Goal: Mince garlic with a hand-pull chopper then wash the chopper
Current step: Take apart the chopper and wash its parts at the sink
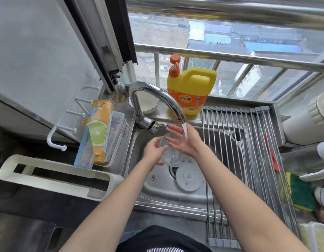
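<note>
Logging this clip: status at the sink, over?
Left hand grips clear chopper bowl; right hand open under the tap stream. White lid lies in the sink. Nothing blocking.

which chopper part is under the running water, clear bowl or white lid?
The clear bowl, held in both hands under the tap stream. The white lid lies apart on the sink floor, near the drain, outside the stream.

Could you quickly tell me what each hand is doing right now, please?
Left hand: grips the clear chopper bowl.
Right hand: open, fingers straight against the bowl under the water.
</note>
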`<state>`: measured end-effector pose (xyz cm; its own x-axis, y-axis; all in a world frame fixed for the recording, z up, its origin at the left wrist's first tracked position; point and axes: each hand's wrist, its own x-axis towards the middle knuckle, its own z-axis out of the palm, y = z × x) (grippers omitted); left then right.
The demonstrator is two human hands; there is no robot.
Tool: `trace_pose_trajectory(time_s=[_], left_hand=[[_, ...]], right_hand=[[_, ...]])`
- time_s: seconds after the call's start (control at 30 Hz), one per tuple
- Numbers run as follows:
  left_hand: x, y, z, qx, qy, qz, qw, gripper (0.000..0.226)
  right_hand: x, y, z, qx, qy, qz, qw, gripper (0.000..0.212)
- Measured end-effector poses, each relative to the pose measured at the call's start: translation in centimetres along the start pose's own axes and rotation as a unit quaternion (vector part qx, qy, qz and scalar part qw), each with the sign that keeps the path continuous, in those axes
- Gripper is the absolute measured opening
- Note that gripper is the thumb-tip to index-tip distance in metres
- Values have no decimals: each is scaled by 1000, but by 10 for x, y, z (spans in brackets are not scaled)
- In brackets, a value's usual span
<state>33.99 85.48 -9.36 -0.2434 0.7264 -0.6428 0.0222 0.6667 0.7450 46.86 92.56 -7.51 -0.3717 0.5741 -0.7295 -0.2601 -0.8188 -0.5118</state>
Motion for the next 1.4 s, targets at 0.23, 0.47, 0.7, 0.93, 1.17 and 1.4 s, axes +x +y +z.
trace_pose_trajectory(time_s=[0.23,0.47,0.7,0.93,1.17,1.4], left_hand=[[4,0,0,-10,6,-2,1000,38],[4,4,1,-40,9,-26,999,55],[14,6,1,-209,-10,-65,976,51],[23,32,27,82,-4,92,992,30],[21,13,21,-110,-20,-67,991,53],[8,26,35,-73,-41,-120,989,36]], right_hand=[[-12,-12,3,-221,-39,3,975,37],[-8,-14,-7,-631,187,-276,700,31],[-28,5,-20,-440,95,-76,890,40],[-41,67,-42,66,79,81,991,37],[-39,42,-28,-298,187,-171,920,39],[-51,26,-33,-257,216,40,941,49]])
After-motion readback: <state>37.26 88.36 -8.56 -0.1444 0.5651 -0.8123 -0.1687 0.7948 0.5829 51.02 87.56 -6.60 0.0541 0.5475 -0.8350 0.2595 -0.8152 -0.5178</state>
